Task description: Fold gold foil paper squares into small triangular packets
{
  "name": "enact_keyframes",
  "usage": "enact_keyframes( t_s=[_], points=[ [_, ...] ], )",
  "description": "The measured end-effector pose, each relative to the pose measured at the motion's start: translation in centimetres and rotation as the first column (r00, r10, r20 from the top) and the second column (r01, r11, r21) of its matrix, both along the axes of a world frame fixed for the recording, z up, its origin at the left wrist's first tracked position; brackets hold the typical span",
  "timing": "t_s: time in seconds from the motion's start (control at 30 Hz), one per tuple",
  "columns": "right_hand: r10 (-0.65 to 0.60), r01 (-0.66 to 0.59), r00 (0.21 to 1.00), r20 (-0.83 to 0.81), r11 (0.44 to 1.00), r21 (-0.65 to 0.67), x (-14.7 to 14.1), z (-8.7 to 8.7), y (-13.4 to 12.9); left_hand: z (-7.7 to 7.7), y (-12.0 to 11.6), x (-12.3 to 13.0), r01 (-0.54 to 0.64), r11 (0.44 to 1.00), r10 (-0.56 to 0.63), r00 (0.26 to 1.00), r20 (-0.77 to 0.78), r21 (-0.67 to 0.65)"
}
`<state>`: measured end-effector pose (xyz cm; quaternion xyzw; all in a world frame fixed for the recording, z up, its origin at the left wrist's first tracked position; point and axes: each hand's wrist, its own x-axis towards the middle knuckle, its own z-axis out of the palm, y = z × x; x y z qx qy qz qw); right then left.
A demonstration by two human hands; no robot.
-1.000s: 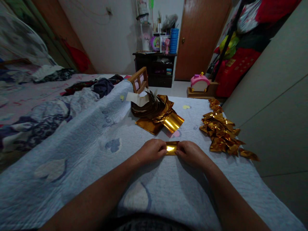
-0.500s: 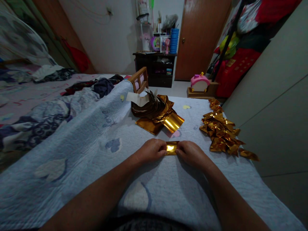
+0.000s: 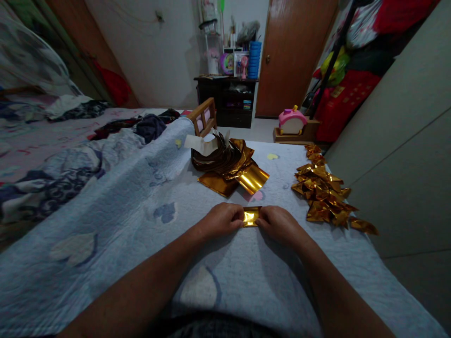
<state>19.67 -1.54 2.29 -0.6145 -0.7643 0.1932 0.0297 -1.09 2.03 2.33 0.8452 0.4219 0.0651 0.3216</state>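
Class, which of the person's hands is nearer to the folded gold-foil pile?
Right. The right hand lies left of the folded gold-foil pile; the left hand is farther left, across the gold-foil strip.

On my feed, the small foil strip (image 3: 251, 217) gleams bright yellow-gold, the loose sheet (image 3: 252, 179) shines gold too, and the folded pieces (image 3: 322, 188) look a darker amber gold. I see the quilt (image 3: 275, 291) in pale blue, patterned with hearts in off-white, slate blue, yellow and pink. Beyond, I make out a brown door (image 3: 296, 56) and a blue container (image 3: 254, 61).
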Motion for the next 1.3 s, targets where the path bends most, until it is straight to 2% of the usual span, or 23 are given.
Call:
enact_keyframes(
  t_s=[0.37,0.73,0.97,1.17,1.3],
  points=[
    [0.009,-0.009,1.0,0.004,1.0,0.02,0.09,-0.28,0.04,0.38,-0.21,0.14,0.025,1.0,-0.025,1.0,-0.015,-0.003],
    [0.011,-0.011,1.0,0.007,0.999,0.037,-0.01,-0.19,-0.06,0.09,-0.27,0.11,0.032,0.999,-0.032,0.999,-0.007,0.011],
    [0.025,-0.026,0.999,0.026,1.0,0.017,-0.01,-0.09,-0.05,-0.02,-0.38,0.13,0.036,0.997,-0.035,0.999,-0.01,0.064],
    [-0.028,0.028,1.0,-0.008,0.998,0.05,0.02,-0.56,-0.24,-0.32,-0.24,0.05,0.052,0.996,-0.05,0.998,-0.032,0.07],
    [0.033,-0.034,0.999,0.016,0.991,0.132,-0.51,-0.77,-0.4,-0.19,-0.23,0.09,0.052,0.996,-0.05,0.998,-0.033,0.067]
  ],
)
